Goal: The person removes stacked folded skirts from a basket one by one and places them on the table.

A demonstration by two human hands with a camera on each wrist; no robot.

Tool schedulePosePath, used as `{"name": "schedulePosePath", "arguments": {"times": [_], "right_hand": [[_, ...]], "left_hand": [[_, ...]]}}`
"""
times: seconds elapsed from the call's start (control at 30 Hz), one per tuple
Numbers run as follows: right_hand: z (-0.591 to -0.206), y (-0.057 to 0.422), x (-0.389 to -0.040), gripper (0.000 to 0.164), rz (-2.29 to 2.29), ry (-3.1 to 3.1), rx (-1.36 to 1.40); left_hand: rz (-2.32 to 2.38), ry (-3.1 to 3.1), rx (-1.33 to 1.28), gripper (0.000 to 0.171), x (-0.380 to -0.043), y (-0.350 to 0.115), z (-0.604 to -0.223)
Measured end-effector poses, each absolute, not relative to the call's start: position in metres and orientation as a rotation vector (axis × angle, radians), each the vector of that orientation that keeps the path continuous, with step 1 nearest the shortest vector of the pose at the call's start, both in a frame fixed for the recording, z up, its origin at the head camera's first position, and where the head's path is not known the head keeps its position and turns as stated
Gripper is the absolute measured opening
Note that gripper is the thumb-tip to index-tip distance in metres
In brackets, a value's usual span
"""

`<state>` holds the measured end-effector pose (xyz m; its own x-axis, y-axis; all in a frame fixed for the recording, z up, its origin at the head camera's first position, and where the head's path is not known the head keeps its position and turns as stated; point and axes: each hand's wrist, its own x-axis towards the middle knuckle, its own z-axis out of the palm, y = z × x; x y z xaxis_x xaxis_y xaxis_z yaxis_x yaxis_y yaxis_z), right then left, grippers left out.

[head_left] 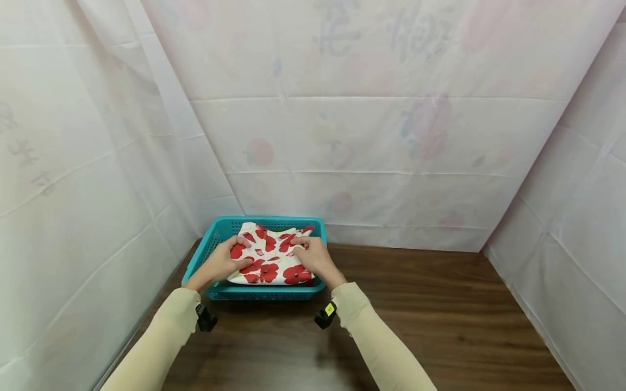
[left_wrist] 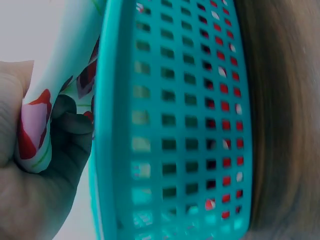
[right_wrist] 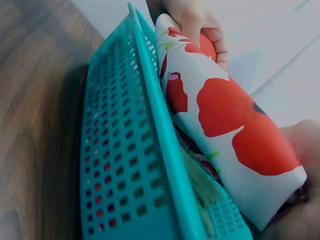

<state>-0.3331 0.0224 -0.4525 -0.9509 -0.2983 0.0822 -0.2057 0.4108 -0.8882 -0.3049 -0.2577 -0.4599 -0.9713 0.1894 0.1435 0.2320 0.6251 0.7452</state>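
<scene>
A folded white cloth with red flowers lies across the mouth of a teal plastic basket. My left hand grips its left edge, thumb on top and fingers curled beneath, as the left wrist view shows. At the opposite edge my right hand holds the cloth, with part of that hand cut off in the right wrist view. Seen from the right wrist, the folded front edge of the floral cloth sits just above the basket's rim. Beneath it is some olive-green fabric inside the basket.
The basket stands on a dark brown wooden table, at its back left. White sheets with faint prints hang behind and at both sides, close to the basket's back and left. Red and white show through the basket's holes.
</scene>
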Motion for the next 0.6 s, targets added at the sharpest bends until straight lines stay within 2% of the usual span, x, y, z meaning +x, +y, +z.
{"name": "schedulePosePath", "arguments": {"times": [0.37, 0.6], "right_hand": [[-0.437, 0.046, -0.338, 0.037, -1.661, 2.607, -0.491], [-0.426, 0.063, -0.338, 0.034, -1.705, 2.682, -0.502]], "left_hand": [[-1.34, -2.715, -0.361, 0.046, -0.301, -0.234, -0.444], [-1.422, -2.624, -0.385, 0.054, -0.299, -0.214, -0.436]]}}
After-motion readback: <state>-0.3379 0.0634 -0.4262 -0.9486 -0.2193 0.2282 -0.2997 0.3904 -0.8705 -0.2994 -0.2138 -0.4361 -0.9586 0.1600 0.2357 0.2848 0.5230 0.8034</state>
